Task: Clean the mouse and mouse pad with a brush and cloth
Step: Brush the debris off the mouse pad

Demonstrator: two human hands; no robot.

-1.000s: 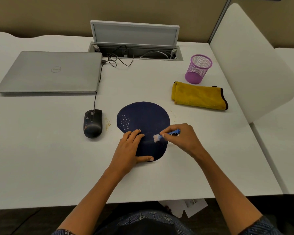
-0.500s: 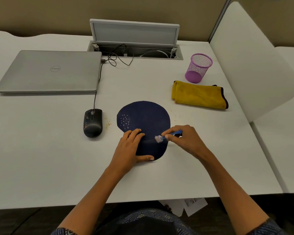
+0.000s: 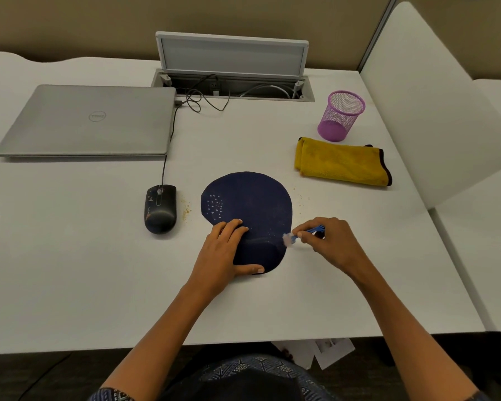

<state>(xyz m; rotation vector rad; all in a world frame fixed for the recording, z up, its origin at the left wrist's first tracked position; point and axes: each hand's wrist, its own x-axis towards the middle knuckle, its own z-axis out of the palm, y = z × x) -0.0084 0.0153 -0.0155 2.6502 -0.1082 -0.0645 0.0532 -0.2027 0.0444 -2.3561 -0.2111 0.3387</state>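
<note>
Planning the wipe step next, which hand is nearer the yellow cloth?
Right. The right hand holds the brush at the pad's right edge, below the yellow cloth; the left hand is farther left.

Soft, even light is falling from overhead onto my table (image 3: 70,270), keeping the white top bright without hard glare. Shadows are staying faint: a thin dark band is sitting under the front edge of the laptop (image 3: 90,120), and a small smudge is lying beside the mouse (image 3: 160,209) to the right of it. The wide lens is bending the table edges outward. The brush (image 3: 297,235), further right, is blurring at its pale bristles.
</note>
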